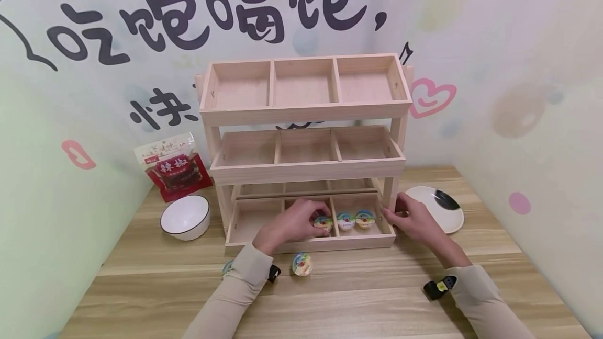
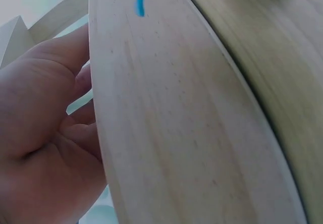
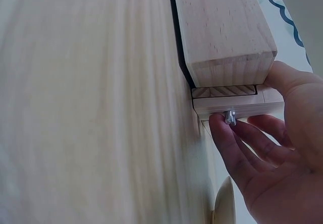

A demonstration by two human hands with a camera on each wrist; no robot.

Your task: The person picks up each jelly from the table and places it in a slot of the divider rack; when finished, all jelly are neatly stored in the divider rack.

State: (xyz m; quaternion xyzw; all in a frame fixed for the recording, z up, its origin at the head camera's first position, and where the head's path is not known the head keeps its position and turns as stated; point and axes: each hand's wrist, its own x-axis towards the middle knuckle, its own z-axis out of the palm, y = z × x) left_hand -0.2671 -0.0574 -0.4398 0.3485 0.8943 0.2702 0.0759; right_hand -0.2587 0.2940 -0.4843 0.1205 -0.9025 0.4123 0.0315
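A three-tier wooden rack (image 1: 306, 115) with divided trays stands against the wall. My left hand (image 1: 292, 222) reaches over the bottom tray's front board (image 2: 161, 108) and pinches a small jelly cup (image 1: 323, 223) with a printed lid in the middle compartment. Two similar cups (image 1: 365, 218) sit side by side in the right compartment. At the rack's lower right end, my right hand (image 1: 416, 218) grips the wooden side, its thumb near the tray's corner. The right wrist view has its fingers beside a metal bolt (image 3: 230, 117).
One cup (image 1: 301, 264) lies on the table before the rack; another cup (image 1: 228, 267) is partly hidden by the left sleeve. A white bowl (image 1: 185, 217) and a red food pouch (image 1: 173, 166) stand at left. Behind the right hand lies a black-and-white plate (image 1: 438, 209).
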